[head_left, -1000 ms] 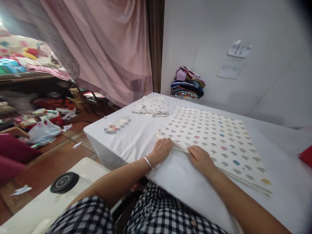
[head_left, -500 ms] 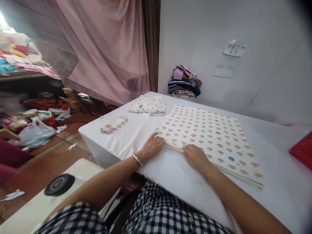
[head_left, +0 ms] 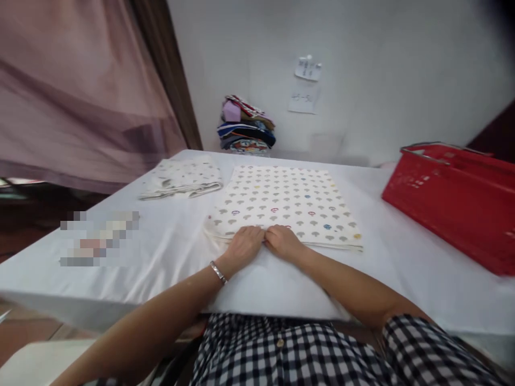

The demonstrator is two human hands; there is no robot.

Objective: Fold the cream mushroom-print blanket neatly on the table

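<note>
A folded white cloth (head_left: 285,195) with grey mushroom prints and a few coloured ones lies flat on the white-covered table (head_left: 362,284). My left hand (head_left: 245,245) and my right hand (head_left: 285,243) meet side by side at the middle of its near edge. Both have their fingers curled over that edge, closed on the cloth; the fingertips are partly hidden. At its near left corner the cloth is slightly rumpled. A bracelet (head_left: 218,272) circles my left wrist. A second folded cloth (head_left: 189,174), white with small prints, lies farther back on the left.
A red basket (head_left: 454,198) with a metal handle stands on the right. Several folded fabrics (head_left: 246,128) are stacked against the back wall. A blurred-out item (head_left: 100,238) lies on the left of the table. Pink curtains (head_left: 80,96) hang at the left, and paper notes (head_left: 303,99) are on the wall.
My view has swung right, bringing the red basket fully in. My hands were apart on the cloth's near edge and have come together at its middle.
</note>
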